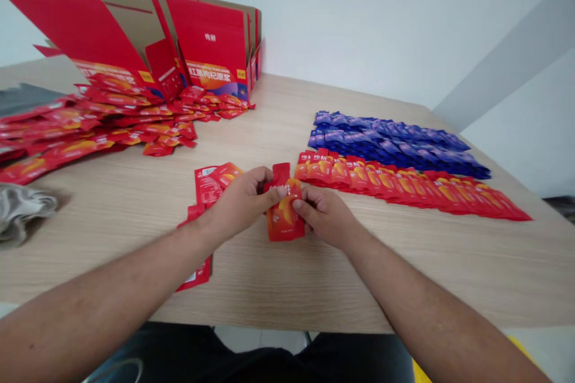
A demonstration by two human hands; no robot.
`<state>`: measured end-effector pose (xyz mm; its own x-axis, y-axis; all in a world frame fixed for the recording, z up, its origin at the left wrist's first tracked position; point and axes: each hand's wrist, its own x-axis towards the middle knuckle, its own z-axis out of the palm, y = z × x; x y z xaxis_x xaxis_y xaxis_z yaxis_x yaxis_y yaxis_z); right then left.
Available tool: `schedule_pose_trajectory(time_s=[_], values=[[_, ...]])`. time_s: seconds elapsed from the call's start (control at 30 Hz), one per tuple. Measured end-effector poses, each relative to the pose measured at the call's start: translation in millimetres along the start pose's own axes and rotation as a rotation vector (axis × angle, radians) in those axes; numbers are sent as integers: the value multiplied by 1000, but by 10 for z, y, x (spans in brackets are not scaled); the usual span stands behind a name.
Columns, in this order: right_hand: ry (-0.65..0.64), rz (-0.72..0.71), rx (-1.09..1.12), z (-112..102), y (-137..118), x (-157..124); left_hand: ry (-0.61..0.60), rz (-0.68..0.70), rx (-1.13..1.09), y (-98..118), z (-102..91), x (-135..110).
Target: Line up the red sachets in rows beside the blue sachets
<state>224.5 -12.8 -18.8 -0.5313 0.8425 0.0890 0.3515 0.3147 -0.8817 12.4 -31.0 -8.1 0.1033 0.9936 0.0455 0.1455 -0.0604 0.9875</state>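
Note:
Between my two hands is a red sachet (286, 221) with an orange fruit print, its narrow neck pointing away from me. My left hand (242, 200) pinches its upper left side with the thumb on the front. On its right edge, my right hand (326, 212) grips with thumb and curled fingers. A few loose red sachets (207, 191) lie on the table under and beside my left forearm, partly hidden by it. Just beyond my right hand starts an overlapping row of red sachets (381, 179), running off to the right.
Rows of blue sachets (386, 140) lie behind the red row. A large heap of red sachets (103, 116) spreads at the left, before open red cardboard boxes (211, 42). A crumpled grey cloth (24, 209) sits at the left edge of the wooden table (278, 293).

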Motion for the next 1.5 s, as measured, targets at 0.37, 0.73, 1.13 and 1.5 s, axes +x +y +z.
schedule_pose_trajectory(time_s=[0.37,0.73,1.13,1.5], values=[[-59,78,89,-25,-4,8,34,51,-60,62,-78,-26],[336,35,103,-875,-128,-122,22,113,-135,55,-196,-14],[747,530,26,-1861,411,-240,75,62,-114,86,-193,-34],[620,619,-234,-1926,679,-231,90,24,-94,86,-214,-29]])
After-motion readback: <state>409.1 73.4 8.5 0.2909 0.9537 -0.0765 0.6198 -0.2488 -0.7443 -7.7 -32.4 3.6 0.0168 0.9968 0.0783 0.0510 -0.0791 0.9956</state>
